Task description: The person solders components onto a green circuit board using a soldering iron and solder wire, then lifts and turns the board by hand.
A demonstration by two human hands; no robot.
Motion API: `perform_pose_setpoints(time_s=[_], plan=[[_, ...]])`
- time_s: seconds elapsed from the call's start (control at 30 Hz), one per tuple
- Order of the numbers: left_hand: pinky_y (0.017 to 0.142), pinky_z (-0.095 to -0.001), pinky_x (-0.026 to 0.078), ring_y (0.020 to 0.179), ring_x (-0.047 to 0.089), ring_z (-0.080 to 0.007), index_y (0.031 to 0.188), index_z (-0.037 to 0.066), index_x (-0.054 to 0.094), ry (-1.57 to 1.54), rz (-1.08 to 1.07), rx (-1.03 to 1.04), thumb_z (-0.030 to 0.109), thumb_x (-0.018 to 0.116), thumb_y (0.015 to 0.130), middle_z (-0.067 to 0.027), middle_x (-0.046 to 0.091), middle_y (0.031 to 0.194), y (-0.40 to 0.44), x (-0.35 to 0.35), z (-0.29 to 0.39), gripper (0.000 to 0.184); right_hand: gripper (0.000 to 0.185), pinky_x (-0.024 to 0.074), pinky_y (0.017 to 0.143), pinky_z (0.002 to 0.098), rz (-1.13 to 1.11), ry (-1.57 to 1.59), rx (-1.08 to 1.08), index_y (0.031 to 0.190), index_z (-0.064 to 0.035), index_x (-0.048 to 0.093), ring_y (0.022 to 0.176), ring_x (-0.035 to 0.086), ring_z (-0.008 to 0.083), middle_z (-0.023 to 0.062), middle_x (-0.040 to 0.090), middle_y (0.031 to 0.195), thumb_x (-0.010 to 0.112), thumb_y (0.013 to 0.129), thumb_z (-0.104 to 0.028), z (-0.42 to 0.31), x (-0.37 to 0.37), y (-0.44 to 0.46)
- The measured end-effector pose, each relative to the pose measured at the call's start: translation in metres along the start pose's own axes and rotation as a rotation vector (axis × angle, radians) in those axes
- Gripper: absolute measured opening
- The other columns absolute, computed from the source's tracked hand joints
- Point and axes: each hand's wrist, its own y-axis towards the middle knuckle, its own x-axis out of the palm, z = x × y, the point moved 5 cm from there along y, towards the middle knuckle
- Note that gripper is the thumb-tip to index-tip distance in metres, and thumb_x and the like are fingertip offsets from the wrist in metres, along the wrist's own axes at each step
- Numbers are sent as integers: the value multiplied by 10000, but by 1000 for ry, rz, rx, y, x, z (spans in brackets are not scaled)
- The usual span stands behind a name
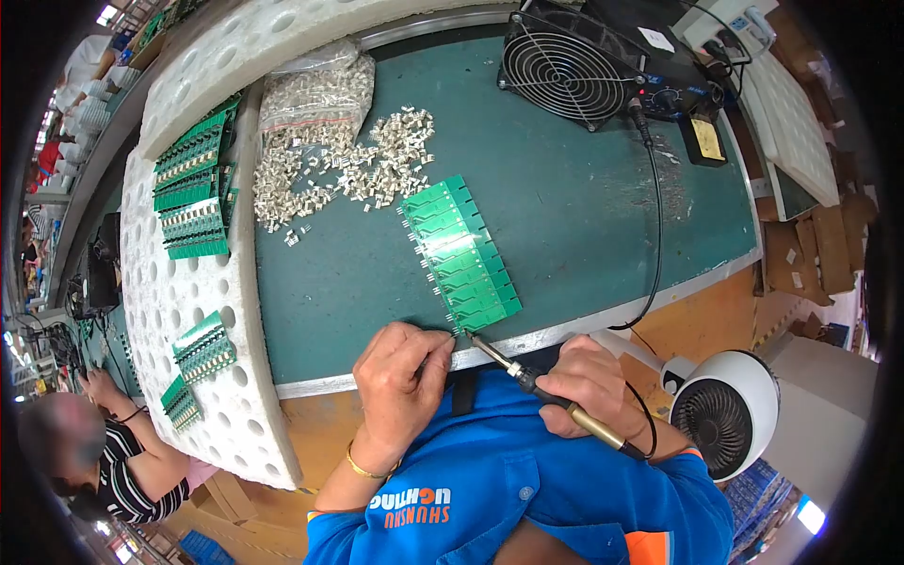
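currently, the green circuit board panel point(461, 254) lies flat on the dark green table point(574, 226), its near end close to the metal-trimmed front edge. right hand point(584, 381): fingers wrapped round the handle of a soldering iron point(518, 371), tip directed at the panel's near left corner; contact at the tip cannot be confirmed. left hand point(403, 372): thumb and forefinger drawn together beside the same corner; whether anything is pinched between them cannot be told. small pins project along the panel's left edge.

surroundings: loose white connectors point(391, 155) are heaped beyond the panel, to its left, beside a clear bag point(315, 99) of similar pieces. further left, a white foam tray point(240, 282) carries stacked boards point(193, 212) and, nearer the person, smaller boards point(204, 348). at far right, a black fan unit point(565, 75) stands beside a box with a dial point(670, 97), from which a black cable point(658, 217) runs over the front edge.
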Motion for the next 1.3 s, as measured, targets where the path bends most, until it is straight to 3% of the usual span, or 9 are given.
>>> perform_pose_setpoints(time_s=[0.4, 0.8, 0.93, 1.03, 1.3], plan=[[583, -316, 463, 647, 593, -221, 821, 8, 710, 32, -22, 21, -27, 734, 751, -99, 604, 697, 1, 2, 1, 82, 334, 448, 538, 311, -35, -10, -4, 997, -33, 641, 552, 573, 184, 35, 616, 686, 751, 855, -315, -3, 1, -2], [588, -319, 468, 643, 592, -226, 808, 6, 704, 27, -6, 22, -34, 731, 745, -98, 604, 694, 2, 0, 1, 80, 272, 445, 535, 327, 6, 18, 7, 991, -20, 636, 525, 557, 192, 42, 603, 674, 713, 872, -251, -1, -2, -5], [576, -356, 474, 639, 593, -262, 791, 32, 696, 17, 4, 12, -23, 736, 725, -99, 595, 685, 3, 1, 1, 95, 273, 439, 529, 330, 8, 22, 9, 988, -19, 638, 525, 554, 193, 43, 597, 669, 715, 871, -253, -1, 0, -4], [594, -321, 470, 651, 598, -231, 810, 7, 703, 27, -21, 19, -26, 732, 747, -103, 614, 706, 3, 1, 1, 77, 272, 436, 528, 326, 10, 10, 0, 987, -19, 639, 528, 554, 193, 43, 598, 670, 712, 874, -256, 0, 0, -3], [591, -343, 477, 647, 597, -247, 801, 26, 703, 35, -17, 33, -17, 736, 729, -94, 609, 702, 4, 2, 1, 91, 283, 440, 536, 317, -4, -3, -3, 992, -29, 642, 532, 557, 183, 36, 609, 679, 725, 864, -266, 0, 3, -3]])
